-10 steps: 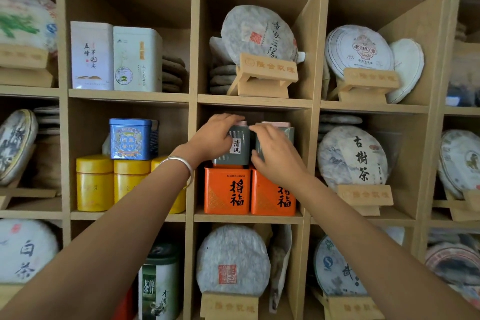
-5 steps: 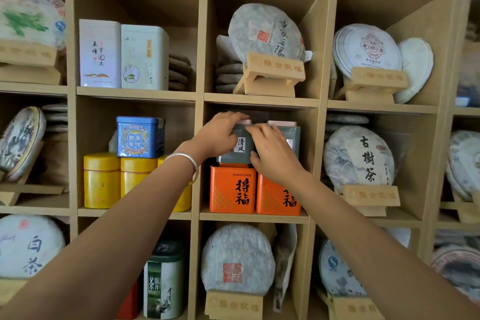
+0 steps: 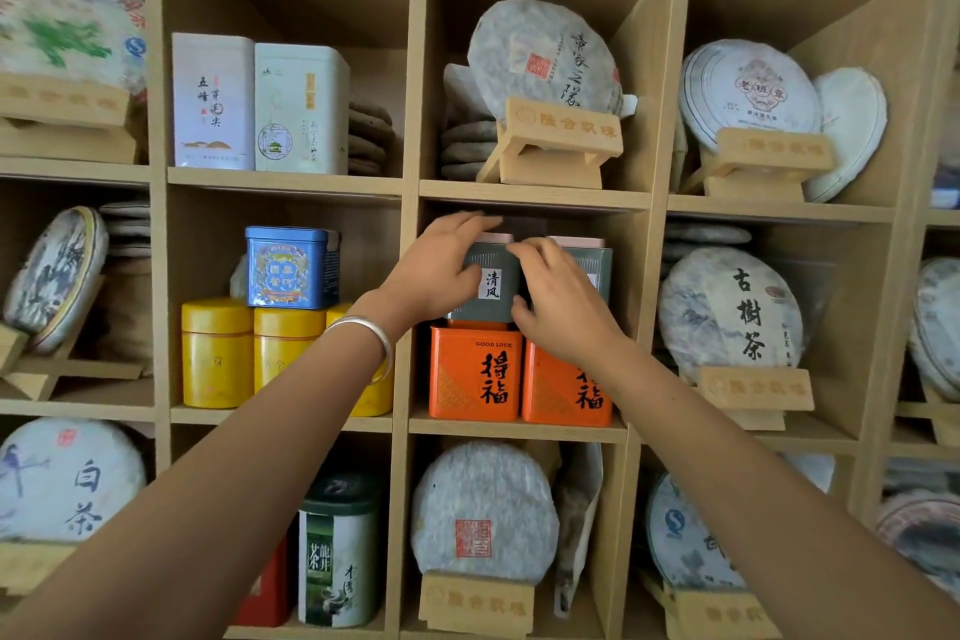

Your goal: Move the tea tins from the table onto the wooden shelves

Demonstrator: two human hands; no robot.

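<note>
**Desk:** What does the wide shot give readers first?

**Photographer:** The wooden shelves (image 3: 530, 195), a wall of square cubbies. Wrapped tea cakes (image 3: 543, 52) lean on small wooden stands (image 3: 558, 140), seemingly so their labels face out. Tins are grouped by kind: two white tins (image 3: 260, 104) side by side above, yellow canisters (image 3: 218, 353) with a blue tin (image 3: 291, 268) stacked on them at left.

**Desk:** And the action?

**Photographer:** The centre cubby. Two orange tins (image 3: 475, 372) sit side by side on its floor, serving as a base. On top stand two grey-green tea tins: the left grey-green tin (image 3: 491, 286), label forward, and the right grey-green tin (image 3: 597, 270), partly hidden behind a hand. They are touching or nearly so and fill the cubby almost to the board above.

**Desk:** The hands?

**Photographer:** The left hand (image 3: 434, 276), silver bangle (image 3: 366, 340) at the wrist, has its fingers loosely curved over the left tin's top and outer side, touching it; a firm grip is not evident. The right hand (image 3: 558, 299) is curled across the seam between the two tins, fingertips over the left tin's top corner and thumb low at its bottom edge, pinching it.

**Desk:** Why hold them so?

**Photographer:** Likely to square the tin on its orange base and settle it against its neighbour. The table is out of view.
</note>
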